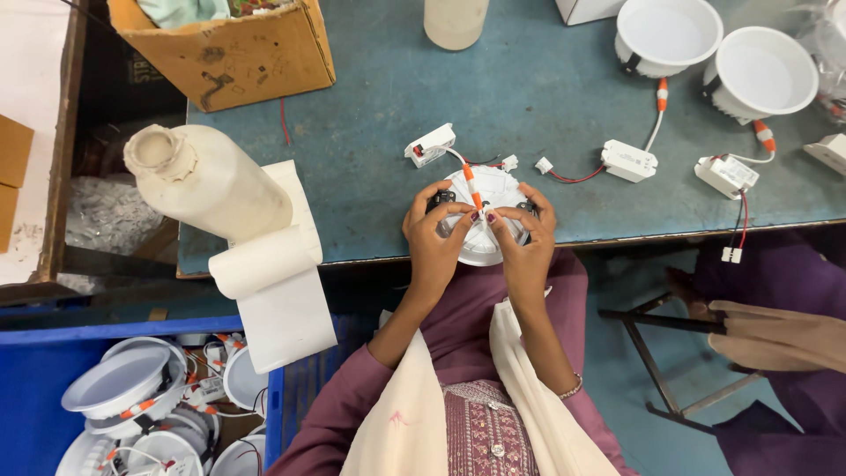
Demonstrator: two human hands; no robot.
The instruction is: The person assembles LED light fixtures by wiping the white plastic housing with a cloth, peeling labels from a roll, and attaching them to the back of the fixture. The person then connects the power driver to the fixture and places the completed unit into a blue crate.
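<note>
Both hands, left hand (434, 236) and right hand (526, 240), close their grip on a round white lamp (483, 216) at the near edge of the blue tabletop (379, 115), fingers curled over its rim. Its white-and-orange wire (470, 183) runs up between the thumbs to a small white box (430, 145). A large pale bottle (204, 181) and paper roll (264, 260) lie well left; two finished lamps (718, 48) with boxes stand far right.

Smooth white plastic lamp housing (483, 220), matt worn blue table (529, 88), rough cardboard box (238, 53).
</note>
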